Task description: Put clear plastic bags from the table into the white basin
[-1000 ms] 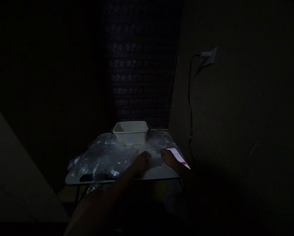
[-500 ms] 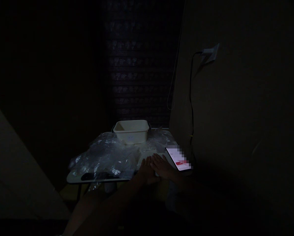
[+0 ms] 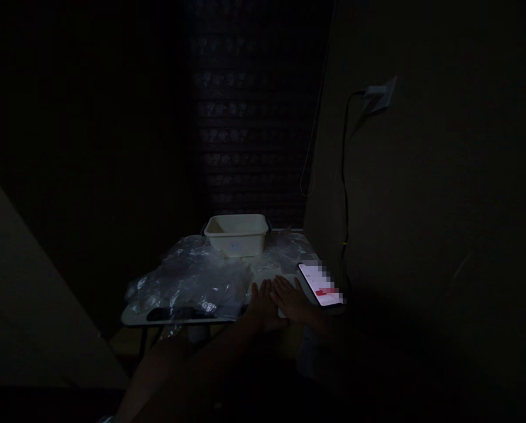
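Observation:
Both hands rest at the front right of a small white table [image 3: 133, 318], palms down and side by side. My left hand [image 3: 262, 304] lies flat with its fingers stretched forward. Touching it, my right hand [image 3: 292, 299] is also flat, its fingers pointing forward and left. Neither hand holds anything that I can see; what lies under the palms is hidden. Just right of my right hand is a phone [image 3: 320, 285] with its screen lit. Crumpled clear plastic [image 3: 192, 282] spreads over the table to the left of my hands.
A white plastic tub [image 3: 237, 242] with dark handles stands at the table's back. Behind it hangs a dark blind [image 3: 245, 141] with a looped cord. On the right wall, a plug with a black cable [image 3: 344, 176] sits in an outlet [image 3: 384, 94]. The room is very dark.
The view has shifted very slightly. My hands stay flat in nearly the same place, and the tub, plastic and phone have not moved.

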A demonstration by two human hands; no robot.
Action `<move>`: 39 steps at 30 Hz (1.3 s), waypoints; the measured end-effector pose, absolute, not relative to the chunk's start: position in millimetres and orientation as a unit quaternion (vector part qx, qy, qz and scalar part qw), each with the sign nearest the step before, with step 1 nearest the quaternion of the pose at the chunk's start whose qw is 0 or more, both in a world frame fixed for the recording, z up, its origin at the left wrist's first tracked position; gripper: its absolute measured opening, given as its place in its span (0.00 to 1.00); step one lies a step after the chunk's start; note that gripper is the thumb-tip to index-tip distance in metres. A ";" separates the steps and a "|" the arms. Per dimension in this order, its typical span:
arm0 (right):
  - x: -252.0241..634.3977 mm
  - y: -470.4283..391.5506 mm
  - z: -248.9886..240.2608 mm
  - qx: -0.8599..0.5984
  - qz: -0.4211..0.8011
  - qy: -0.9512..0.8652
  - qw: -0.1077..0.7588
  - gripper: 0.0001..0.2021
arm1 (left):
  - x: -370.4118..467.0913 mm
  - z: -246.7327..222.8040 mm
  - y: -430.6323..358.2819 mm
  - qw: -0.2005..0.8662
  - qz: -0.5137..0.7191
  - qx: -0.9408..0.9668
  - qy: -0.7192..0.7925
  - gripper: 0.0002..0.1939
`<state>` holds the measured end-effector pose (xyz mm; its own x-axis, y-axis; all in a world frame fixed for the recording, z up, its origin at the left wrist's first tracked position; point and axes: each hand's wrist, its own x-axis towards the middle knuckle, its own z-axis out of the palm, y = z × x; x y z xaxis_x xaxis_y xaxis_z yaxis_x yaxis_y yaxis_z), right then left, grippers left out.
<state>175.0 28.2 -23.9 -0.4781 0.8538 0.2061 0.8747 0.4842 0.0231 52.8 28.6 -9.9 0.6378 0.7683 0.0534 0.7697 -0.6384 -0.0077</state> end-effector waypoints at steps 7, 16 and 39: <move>173.1 28.7 -22.6 -0.532 -0.045 -0.841 0.088 0.23 | 54.0 -9.1 28.8 0.006 0.001 -0.902 -0.432 0.43; 171.4 29.8 -23.1 -0.545 -0.029 -0.832 0.098 0.25 | 51.8 -14.9 32.0 0.019 -0.022 -0.907 -0.421 0.43; 180.7 39.3 -27.5 -0.535 -0.019 -0.833 0.140 0.22 | 55.9 -10.3 38.0 0.029 -0.004 -0.902 -0.430 0.47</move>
<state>180.7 39.3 -27.5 -0.3876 0.8864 0.2531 0.8972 0.4258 -0.1171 55.9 38.0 -10.3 0.6302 0.7758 0.0329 0.7763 -0.6285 -0.0486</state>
